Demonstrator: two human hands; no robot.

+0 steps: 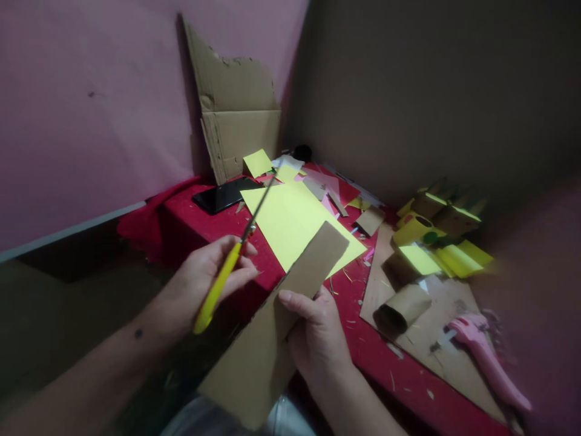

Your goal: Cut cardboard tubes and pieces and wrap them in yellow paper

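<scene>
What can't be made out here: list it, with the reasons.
Head view:
Right hand, some fingers: hidden behind the cardboard strip.
Yellow-handled tool, tip: blurred.
Cardboard tube, inside: lost in shadow.
Dark object at the back: too dim to identify.
Left forearm: cut off by the edge.

The cardboard strip (267,340) looks matt, the yellow handle (219,289) plastic.

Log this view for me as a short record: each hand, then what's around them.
Left hand: holds yellow-handled tool, thin blade pointing away
Right hand: grips cardboard strip, thumb on top
Red cloth: yellow sheet, black phone, scraps
Board: brown tube, pink glue gun
Against wall: tall cardboard piece
Unclear: whether strip touches sheet
</scene>
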